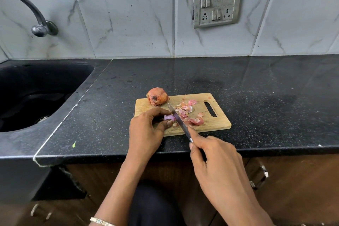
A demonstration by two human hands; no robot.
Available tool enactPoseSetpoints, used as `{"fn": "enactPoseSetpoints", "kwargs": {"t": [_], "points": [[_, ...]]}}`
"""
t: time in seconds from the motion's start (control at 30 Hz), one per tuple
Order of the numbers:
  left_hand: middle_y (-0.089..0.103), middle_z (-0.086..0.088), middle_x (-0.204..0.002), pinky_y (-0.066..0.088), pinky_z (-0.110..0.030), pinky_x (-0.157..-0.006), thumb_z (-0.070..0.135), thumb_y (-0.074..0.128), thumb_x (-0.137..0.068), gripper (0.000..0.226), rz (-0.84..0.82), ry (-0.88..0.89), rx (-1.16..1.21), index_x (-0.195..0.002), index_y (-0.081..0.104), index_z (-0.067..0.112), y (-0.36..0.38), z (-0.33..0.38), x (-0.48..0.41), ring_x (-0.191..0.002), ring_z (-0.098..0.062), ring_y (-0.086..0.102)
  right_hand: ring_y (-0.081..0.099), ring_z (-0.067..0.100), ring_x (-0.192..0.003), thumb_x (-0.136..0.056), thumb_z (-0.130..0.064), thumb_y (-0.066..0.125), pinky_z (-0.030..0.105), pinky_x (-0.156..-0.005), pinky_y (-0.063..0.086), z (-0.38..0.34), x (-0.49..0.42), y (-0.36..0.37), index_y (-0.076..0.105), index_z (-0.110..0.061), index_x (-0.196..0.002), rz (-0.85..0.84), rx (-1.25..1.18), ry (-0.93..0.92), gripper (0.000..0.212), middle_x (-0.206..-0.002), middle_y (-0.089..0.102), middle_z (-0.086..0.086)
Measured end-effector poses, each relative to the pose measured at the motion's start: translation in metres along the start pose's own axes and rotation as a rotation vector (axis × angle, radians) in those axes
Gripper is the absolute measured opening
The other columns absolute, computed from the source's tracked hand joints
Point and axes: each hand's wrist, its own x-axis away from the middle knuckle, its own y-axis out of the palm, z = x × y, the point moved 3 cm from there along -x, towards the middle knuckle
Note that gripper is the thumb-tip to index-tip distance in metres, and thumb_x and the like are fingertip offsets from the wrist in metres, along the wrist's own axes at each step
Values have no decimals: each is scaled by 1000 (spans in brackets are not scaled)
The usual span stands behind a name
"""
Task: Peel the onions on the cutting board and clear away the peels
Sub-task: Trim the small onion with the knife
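We see a cutting board (218, 121) of pale, matt wood on a countertop (256, 101) of black speckled stone polished to a gloss, backed by wall tiles (128, 24) with a shiny marble-look glaze. The knife (180, 123) has a smooth bright metal blade, the unpeeled onion (157, 98) a dry, dull papery skin, the peeled onion (169, 117) a smooth, faintly glossy surface, and the peels (186, 111) look thin and papery. The switch plate (217, 6) is dull metal.
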Motion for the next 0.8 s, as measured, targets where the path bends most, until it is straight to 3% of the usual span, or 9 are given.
{"fn": "enactPoseSetpoints", "kwargs": {"t": [0.17, 0.3, 0.4, 0.57, 0.8], "points": [[74, 20, -93, 42, -4, -75, 30, 84, -82, 18, 0, -5, -2, -99, 78, 31, 0, 0, 0, -86, 8, 63, 47, 9, -80, -106, -36, 34, 24, -61, 33, -3, -2, 3, 29, -46, -153, -4, 52, -27, 48, -82, 43, -12], [73, 22, -90, 40, 1, -74, 29, 84, -81, 18, 1, -9, -1, -98, 78, 31, 0, 0, 0, -82, 20, 57, 60, 12, -95, -106, -36, 35, 23, -68, 34, -1, -7, 10, 32, -44, -153, -16, 62, 5, 47, -92, 47, -12], [74, 19, -91, 40, 0, -75, 29, 84, -81, 19, 6, -17, 1, -98, 78, 31, 1, 1, 0, -81, 18, 57, 62, 13, -99, -106, -36, 36, 23, -69, 36, -2, -9, 15, 30, -43, -154, -18, 95, 6, 49, -100, 52, -11], [75, 17, -92, 51, -22, -80, 28, 84, -81, 19, 29, -36, 0, -99, 78, 31, 2, 3, 2, -87, 2, 65, 61, 12, -91, -107, -35, 34, 24, -67, 35, 3, -3, 10, 24, -45, -155, -45, 131, 4, 50, -91, 43, -12], [76, 16, -92, 53, -25, -81, 30, 85, -80, 18, 27, -44, -2, -98, 79, 30, 2, 1, 0, -87, 0, 66, 64, 17, -101, -106, -33, 38, 30, -73, 44, 0, -11, 18, 26, -44, -155, -40, 159, 8, 51, -108, 54, -11]]}}
